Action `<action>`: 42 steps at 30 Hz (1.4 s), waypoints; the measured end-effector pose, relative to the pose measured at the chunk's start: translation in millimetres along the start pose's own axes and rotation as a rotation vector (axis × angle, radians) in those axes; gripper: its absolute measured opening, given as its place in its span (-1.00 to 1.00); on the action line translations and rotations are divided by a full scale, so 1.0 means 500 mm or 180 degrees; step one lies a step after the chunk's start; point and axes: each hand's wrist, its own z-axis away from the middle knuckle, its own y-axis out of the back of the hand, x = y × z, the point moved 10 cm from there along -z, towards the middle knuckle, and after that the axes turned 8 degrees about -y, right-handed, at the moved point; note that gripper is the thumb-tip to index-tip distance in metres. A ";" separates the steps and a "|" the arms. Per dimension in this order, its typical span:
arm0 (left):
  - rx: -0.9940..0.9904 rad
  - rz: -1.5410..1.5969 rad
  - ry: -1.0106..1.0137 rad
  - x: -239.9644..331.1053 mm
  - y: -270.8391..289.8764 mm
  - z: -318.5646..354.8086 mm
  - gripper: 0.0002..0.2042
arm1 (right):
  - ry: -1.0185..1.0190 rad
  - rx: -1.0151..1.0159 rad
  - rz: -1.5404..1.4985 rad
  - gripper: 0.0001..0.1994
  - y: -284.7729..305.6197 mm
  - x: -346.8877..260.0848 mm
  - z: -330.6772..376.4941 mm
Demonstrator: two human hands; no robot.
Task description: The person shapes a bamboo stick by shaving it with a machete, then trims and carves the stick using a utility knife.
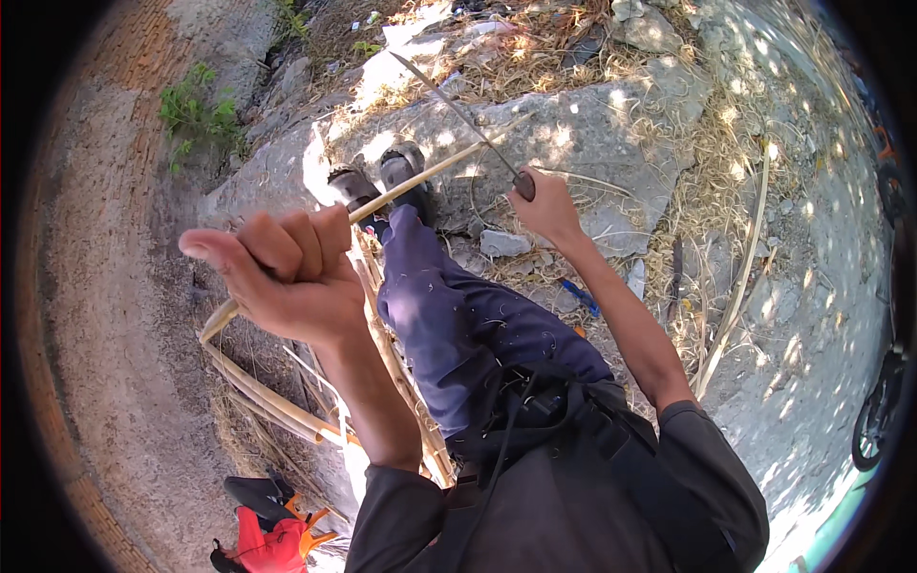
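My left hand [301,272] is closed around a long, pale bamboo strip [420,178]. From the fist the strip slants up to the right, thinning toward its far end; below the hand its other part [218,320] bends sharply near the wall side. In my right hand [547,208] is the dark handle of a knife [468,119] with a long, narrow blade. The blade points up and left and crosses the strip near its thin end. Whether the edge is biting into the strip, I cannot tell. Both hands are over my outstretched legs.
Curly shavings [735,205] litter the stone slab [611,124] and ground. Longer bamboo pieces [272,401] lie at lower left, another strip [750,258] at right. A blue object [580,296] is beside my leg. A person in red [272,544] is at lower left, a wheel [874,420] far right.
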 end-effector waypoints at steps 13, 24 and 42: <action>-0.0565 0.0046 -0.0126 0.025 0.018 0.100 -0.30 | -0.0268 -0.0193 0.0268 -0.77 -0.040 0.146 -0.013; -0.1665 0.0005 -0.0366 0.049 -0.054 0.190 -0.23 | 0.0718 -0.0611 -0.0292 -0.81 -0.046 -0.065 0.128; 0.1029 -0.0142 -0.0294 0.049 0.129 0.226 -0.32 | 0.0170 -0.0483 0.0266 -0.75 -0.055 0.004 0.072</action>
